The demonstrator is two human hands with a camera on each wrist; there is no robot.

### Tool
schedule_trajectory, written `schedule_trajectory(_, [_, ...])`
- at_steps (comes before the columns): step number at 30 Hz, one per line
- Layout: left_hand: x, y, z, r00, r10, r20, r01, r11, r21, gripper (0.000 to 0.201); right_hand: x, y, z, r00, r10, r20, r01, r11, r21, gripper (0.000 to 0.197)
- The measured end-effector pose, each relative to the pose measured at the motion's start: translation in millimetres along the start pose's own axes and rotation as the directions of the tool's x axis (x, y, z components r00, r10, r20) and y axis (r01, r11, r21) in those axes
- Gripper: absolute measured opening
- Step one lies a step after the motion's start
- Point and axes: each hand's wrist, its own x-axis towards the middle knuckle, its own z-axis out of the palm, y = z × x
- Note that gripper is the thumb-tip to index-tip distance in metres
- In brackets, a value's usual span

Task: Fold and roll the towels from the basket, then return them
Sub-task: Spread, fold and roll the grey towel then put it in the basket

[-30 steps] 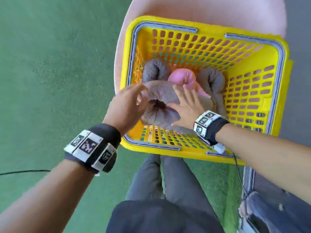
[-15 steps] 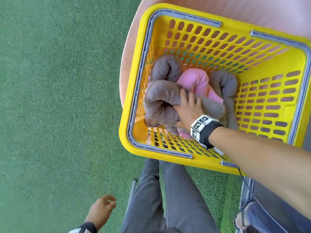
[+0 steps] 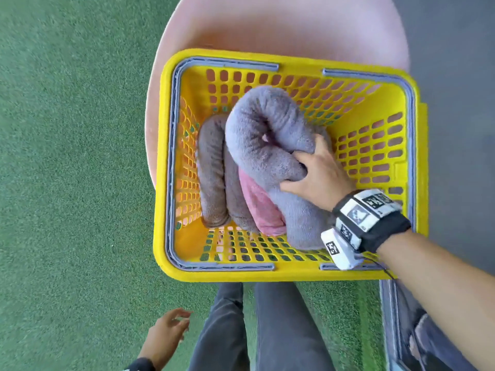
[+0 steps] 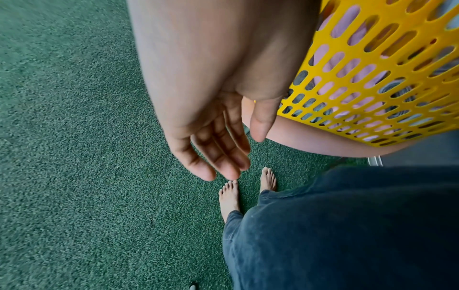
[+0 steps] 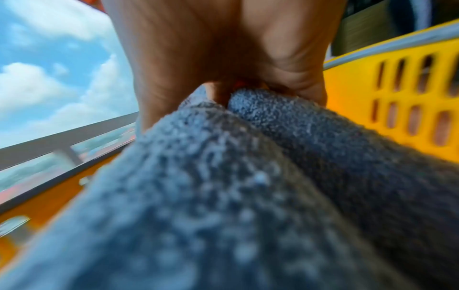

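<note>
Yellow slotted basket [image 3: 375,108], grey rim trim. Towels: lavender-grey [image 3: 267,124], brown [image 3: 211,170], pink [image 3: 259,204]. Green turf [image 3: 67,156]; pale pink seat [image 3: 281,25].

Yellow basket [image 3: 292,273] on pink chair [image 3: 267,25] (green turf [image 3: 67,156] beneath).

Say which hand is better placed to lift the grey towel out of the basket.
Right. The right hand already grips the grey towel above the basket; the left hand hangs open beside the legs, holding nothing.

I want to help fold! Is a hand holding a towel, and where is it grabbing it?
Yes. The right hand grips the grey rolled towel at its bunched middle fold, above the yellow basket. The left hand holds nothing.
</note>
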Motion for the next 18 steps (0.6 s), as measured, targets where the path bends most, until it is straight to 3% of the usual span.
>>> schedule_trajectory(3, [-4, 7, -5, 0.999, -0.047, -0.011, 0.047, 0.999, 0.025, 0.013, -6, 35, -27, 0.973, 0.23, -0.038, -0.228, 0.973, 0.036, 0.045])
schedule_trajectory(5, [-10, 15, -5, 0.997, -0.071, 0.005, 0.071, 0.997, 0.026, 0.008, -4, 62, -27, 0.913, 0.407, -0.006, -0.407, 0.913, -0.036, 0.055])
schedule_trajectory(6, [-14, 19, -6, 0.998, -0.061, 0.012, 0.06, 0.998, 0.023, 0.015, -2, 69, -24, 0.887, 0.462, -0.001, -0.462, 0.885, -0.066, 0.061])
schedule_trajectory(9, [-37, 48, -8, 0.999, -0.012, -0.049, 0.017, 0.995, 0.101, 0.01, 8, 79, -14, 0.901, 0.428, -0.075, -0.433, 0.897, -0.082, 0.054])
schedule_trajectory(11, [-58, 78, -7, 0.97, 0.175, -0.167, -0.131, 0.961, 0.242, 0.018, 17, 69, -12, 0.95, 0.289, -0.12, -0.3, 0.95, -0.084, 0.046])
schedule_trajectory(12, [-71, 101, -8, 0.915, 0.337, -0.223, -0.268, 0.918, 0.292, 0.014, 23, 63, -9, 0.967, 0.234, -0.102, -0.239, 0.97, -0.042, 0.04])
schedule_trajectory(14, [-96, 155, -10, 0.714, 0.64, -0.284, -0.569, 0.766, 0.298, 0.007, 30, 49, 5, 0.975, 0.21, 0.076, -0.213, 0.977, 0.027, 0.033])
schedule_trajectory(15, [-100, 184, -11, 0.602, 0.734, -0.314, -0.682, 0.677, 0.275, 0.009, 33, 45, 16, 0.956, 0.226, 0.189, -0.232, 0.973, 0.011, 0.034])
schedule_trajectory(16, [-98, 214, -12, 0.521, 0.778, -0.352, -0.743, 0.616, 0.261, 0.01, 38, 43, 29, 0.929, 0.247, 0.275, -0.251, 0.968, -0.021, 0.035])
schedule_trajectory(17, [-89, 244, -14, 0.491, 0.783, -0.383, -0.754, 0.601, 0.263, 0.009, 44, 41, 40, 0.904, 0.269, 0.332, -0.269, 0.962, -0.049, 0.035])
schedule_trajectory(18, [-72, 270, -14, 0.519, 0.753, -0.405, -0.719, 0.641, 0.268, 0.009, 51, 40, 49, 0.886, 0.29, 0.361, -0.282, 0.956, -0.077, 0.037])
